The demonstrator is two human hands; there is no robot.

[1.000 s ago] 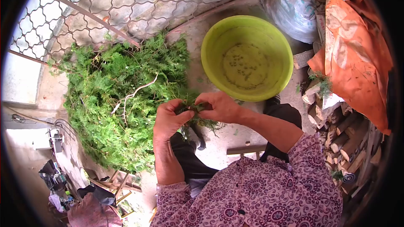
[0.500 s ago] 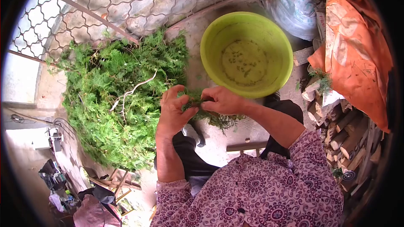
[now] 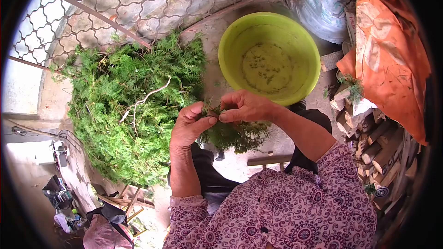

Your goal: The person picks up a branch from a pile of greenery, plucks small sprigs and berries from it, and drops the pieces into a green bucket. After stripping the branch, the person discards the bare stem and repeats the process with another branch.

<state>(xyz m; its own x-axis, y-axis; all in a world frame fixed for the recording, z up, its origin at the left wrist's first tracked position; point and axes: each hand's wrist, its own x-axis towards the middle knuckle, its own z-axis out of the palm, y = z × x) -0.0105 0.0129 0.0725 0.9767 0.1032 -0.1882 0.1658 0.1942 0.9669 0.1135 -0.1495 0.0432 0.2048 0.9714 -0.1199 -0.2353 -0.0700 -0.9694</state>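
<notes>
Between my hands is a leafy green sprig (image 3: 235, 137), its fronds hanging below my fingers over the floor. My left hand (image 3: 188, 127) is closed, thumb and fingers pinching the sprig's upper end. Close against it, my right hand (image 3: 247, 107) also pinches the sprig, thumb tip nearly meeting the left thumb. The exact grip points are partly hidden by the fingers. Beyond my right hand stands a yellow-green plastic basin (image 3: 304, 48) with small bits scattered on its bottom. A large heap of green branches (image 3: 134, 106) lies to the left, with a bare pale twig (image 3: 145, 97) on top.
A metal lattice gate (image 3: 152, 4) and wall run along the back. At right are a white woven sack (image 3: 323, 7), an orange tarp (image 3: 383, 60) and stacked firewood (image 3: 383, 150). A wooden stool edge (image 3: 270, 160) shows between my legs. Assorted items sit at lower left.
The sprig has turned so that more of its fronds hang below my hands. My left fingers have curled in closer to the right hand.
</notes>
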